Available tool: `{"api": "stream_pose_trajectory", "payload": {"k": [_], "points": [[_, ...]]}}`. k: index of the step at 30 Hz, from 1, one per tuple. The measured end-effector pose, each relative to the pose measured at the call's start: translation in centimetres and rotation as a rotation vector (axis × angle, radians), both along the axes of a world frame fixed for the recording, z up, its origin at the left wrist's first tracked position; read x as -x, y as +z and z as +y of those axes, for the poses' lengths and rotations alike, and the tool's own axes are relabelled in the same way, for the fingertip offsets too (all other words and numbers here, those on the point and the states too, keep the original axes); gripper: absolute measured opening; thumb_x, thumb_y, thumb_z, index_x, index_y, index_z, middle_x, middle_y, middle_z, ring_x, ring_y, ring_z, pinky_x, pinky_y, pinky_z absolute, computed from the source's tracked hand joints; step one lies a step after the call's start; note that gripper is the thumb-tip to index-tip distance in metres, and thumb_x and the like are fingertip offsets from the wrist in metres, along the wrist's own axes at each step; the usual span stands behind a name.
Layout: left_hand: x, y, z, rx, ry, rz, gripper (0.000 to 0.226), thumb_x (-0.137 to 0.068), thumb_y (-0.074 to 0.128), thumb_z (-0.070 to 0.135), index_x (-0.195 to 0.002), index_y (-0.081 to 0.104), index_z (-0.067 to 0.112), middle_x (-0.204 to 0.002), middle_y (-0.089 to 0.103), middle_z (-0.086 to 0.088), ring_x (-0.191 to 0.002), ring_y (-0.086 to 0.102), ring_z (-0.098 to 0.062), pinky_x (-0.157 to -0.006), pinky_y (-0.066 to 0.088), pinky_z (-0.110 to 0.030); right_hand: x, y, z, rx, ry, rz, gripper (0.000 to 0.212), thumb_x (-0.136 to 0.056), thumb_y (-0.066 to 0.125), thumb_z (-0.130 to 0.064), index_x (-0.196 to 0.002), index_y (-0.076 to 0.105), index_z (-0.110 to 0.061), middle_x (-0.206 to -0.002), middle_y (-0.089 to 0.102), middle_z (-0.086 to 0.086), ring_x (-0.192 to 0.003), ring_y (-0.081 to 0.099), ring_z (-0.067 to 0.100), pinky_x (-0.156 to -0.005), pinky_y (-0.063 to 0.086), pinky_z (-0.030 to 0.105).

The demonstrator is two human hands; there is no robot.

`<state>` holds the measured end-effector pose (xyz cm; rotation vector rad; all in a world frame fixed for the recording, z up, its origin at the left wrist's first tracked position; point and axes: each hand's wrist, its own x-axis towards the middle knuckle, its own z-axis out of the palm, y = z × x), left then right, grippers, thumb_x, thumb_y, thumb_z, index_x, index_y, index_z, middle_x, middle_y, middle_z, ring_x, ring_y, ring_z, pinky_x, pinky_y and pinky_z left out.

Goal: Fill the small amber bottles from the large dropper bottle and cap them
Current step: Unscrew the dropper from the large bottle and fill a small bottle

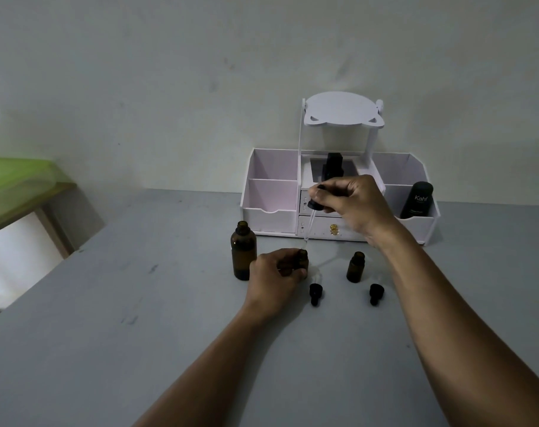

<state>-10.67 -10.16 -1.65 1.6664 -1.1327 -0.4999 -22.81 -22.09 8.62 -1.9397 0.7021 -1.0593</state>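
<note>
The large amber bottle (243, 254) stands open on the grey table (138, 303). Just right of it, my left hand (277, 275) grips a small amber bottle (302, 259), of which only the neck and top show. My right hand (351, 204) pinches the black bulb of the dropper (311, 218); its glass tube slants down, the tip just above that bottle's mouth. A second small amber bottle (356, 267) stands uncapped to the right. Two black dropper caps (315, 293) (376, 293) lie on the table in front of the small bottles.
A white desk organiser (274, 208) with compartments and a small drawer stands at the back against the wall. It holds a black bottle (416, 200) on the right and a dark object (332, 167) in the middle. A green-topped surface (18, 180) lies at the far left.
</note>
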Motion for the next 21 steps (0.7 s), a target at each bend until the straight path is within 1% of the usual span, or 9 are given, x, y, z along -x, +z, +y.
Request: {"api": "stream_pose_trajectory", "payload": {"k": [3,6,9,10,14,15,17,20,21], "points": [[0.0,0.0,0.0,0.010,0.014,0.018,0.040,-0.086,0.076,0.007,-0.125,0.071,0.014,-0.115,0.075,0.002,-0.102,0.070,-0.004,-0.100,0.051,-0.016,-0.2,-0.1,0.1,0.045,-0.025,-0.001,0.005,-0.085,0.077,-0.013,-0.090,0.079,-0.012,-0.079,0.075,-0.004,-0.067,0.068,-0.004,-0.070,0.054,0.012],[0.1,0.0,0.0,0.013,0.013,0.022,0.039,-0.086,0.076,0.006,-0.125,0.071,0.013,-0.114,0.076,0.002,-0.101,0.070,-0.003,-0.095,0.050,-0.010,-0.4,-0.1,0.4,0.115,-0.033,0.010,0.010,-0.084,0.077,-0.010,-0.091,0.079,-0.003,-0.078,0.074,-0.004,-0.067,0.067,-0.006,-0.069,0.051,0.008],[0.2,0.1,0.1,0.011,0.022,0.037,0.039,-0.087,0.076,0.006,-0.125,0.071,0.012,-0.116,0.076,0.001,-0.104,0.070,-0.007,-0.100,0.052,-0.020,-0.6,-0.1,0.6,0.154,-0.024,0.025,0.010,-0.085,0.076,-0.009,-0.091,0.079,-0.002,-0.074,0.071,-0.008,-0.066,0.066,-0.009,-0.064,0.048,0.004],[0.3,0.1,0.1,0.013,0.027,0.040,0.039,-0.086,0.076,0.006,-0.125,0.072,0.013,-0.115,0.076,0.001,-0.104,0.070,-0.006,-0.100,0.053,-0.020,-0.6,-0.2,0.6,0.154,-0.020,0.023,0.010,-0.085,0.076,-0.008,-0.091,0.079,-0.001,-0.074,0.070,-0.008,-0.065,0.066,-0.009,-0.064,0.047,0.004],[0.1,-0.1,0.1,0.022,0.034,0.018,0.038,-0.086,0.076,0.007,-0.123,0.072,0.014,-0.113,0.076,0.002,-0.099,0.070,-0.003,-0.091,0.050,-0.006,-0.6,-0.1,0.7,0.130,-0.004,0.034,0.012,-0.085,0.077,-0.008,-0.093,0.078,0.001,-0.079,0.073,-0.002,-0.066,0.068,-0.007,-0.063,0.049,0.005],[0.1,-0.1,0.1,0.024,0.038,0.021,0.038,-0.086,0.076,0.007,-0.123,0.073,0.014,-0.113,0.076,0.003,-0.099,0.069,-0.002,-0.092,0.051,-0.007,-0.5,0.0,0.7,0.108,0.008,0.035,0.012,-0.085,0.077,-0.007,-0.094,0.078,0.000,-0.081,0.075,0.001,-0.066,0.069,-0.007,-0.063,0.049,0.005],[0.1,-0.1,0.1,0.021,0.040,0.032,0.037,-0.086,0.075,0.007,-0.123,0.073,0.015,-0.113,0.076,0.003,-0.100,0.070,-0.003,-0.098,0.053,-0.017,-0.5,0.2,0.9,0.081,0.019,0.042,0.011,-0.085,0.077,-0.009,-0.094,0.078,-0.004,-0.084,0.077,0.004,-0.067,0.070,-0.004,-0.063,0.050,0.007],[0.1,-0.4,0.0,0.023,0.027,0.023,0.042,-0.086,0.077,0.010,-0.127,0.070,0.016,-0.118,0.074,0.001,-0.105,0.070,-0.007,-0.101,0.054,-0.025,-0.3,0.6,1.1,0.087,-0.005,0.039,0.009,-0.085,0.078,-0.017,-0.092,0.080,-0.012,-0.081,0.077,-0.002,-0.068,0.072,0.007,-0.066,0.054,0.022],[0.1,-0.4,0.1,0.028,0.022,0.012,0.047,-0.086,0.078,0.012,-0.131,0.068,0.017,-0.123,0.072,0.002,-0.107,0.069,-0.009,-0.099,0.055,-0.024,-0.2,0.9,1.3,0.101,-0.008,0.027,0.008,-0.085,0.077,-0.017,-0.092,0.079,-0.013,-0.079,0.077,-0.004,-0.066,0.070,0.003,-0.066,0.053,0.018]]}}
